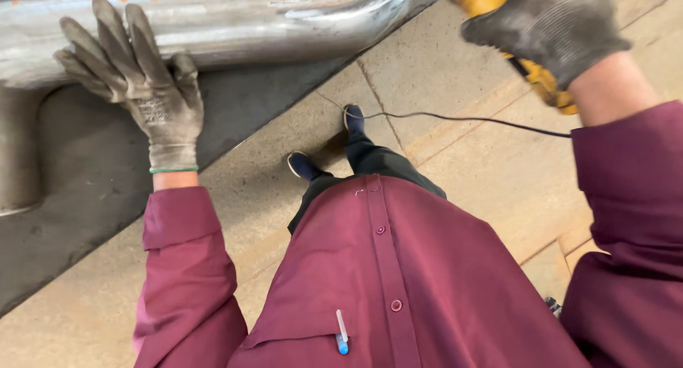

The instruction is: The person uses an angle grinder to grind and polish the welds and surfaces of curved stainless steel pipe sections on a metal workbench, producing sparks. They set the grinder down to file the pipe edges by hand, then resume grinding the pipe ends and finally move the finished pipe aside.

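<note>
Steel pipe [213, 19] under flat left hand [146, 91]; right hand [544, 27] grips yellow tool [541, 80].

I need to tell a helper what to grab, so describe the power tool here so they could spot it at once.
Start at the big shiny metal pipe along the top, where the gloved left hand rests flat. Follow it to the top right corner: the gloved right hand grips the yellow power tool there. It is the only yellow thing, trailing a thin black cord across the floor.
</note>
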Demonstrator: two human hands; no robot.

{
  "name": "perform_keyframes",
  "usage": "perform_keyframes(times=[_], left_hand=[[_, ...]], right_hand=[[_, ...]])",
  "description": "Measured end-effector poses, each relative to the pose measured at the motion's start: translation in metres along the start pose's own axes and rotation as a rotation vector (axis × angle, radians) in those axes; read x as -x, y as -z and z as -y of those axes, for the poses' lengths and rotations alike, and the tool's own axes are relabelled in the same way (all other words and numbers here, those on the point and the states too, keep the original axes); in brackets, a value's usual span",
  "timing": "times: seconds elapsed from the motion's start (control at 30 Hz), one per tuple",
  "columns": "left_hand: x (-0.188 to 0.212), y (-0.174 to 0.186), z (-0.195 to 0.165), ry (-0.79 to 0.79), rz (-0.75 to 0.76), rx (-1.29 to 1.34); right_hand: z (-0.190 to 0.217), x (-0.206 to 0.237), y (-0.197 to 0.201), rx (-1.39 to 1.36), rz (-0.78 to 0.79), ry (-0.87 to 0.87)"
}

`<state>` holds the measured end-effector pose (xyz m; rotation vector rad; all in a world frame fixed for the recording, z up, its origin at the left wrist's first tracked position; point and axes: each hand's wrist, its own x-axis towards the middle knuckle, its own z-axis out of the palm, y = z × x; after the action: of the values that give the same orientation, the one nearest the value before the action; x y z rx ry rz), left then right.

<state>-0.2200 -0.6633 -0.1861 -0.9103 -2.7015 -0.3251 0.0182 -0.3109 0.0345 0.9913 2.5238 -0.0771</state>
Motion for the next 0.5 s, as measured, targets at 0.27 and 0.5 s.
perform_keyframes(times=[0.27,0.5], left_hand=[[0.006,-0.009,0.013,0.000,0.040,-0.072],[0.010,-0.011,-0.018,0.157,0.017,-0.038]], right_hand=[[0.013,-0.011,-0.036,0.079,0.070,0.217],[-0.055,-0.087,-0.021,-0.062,-0.101,0.292]])
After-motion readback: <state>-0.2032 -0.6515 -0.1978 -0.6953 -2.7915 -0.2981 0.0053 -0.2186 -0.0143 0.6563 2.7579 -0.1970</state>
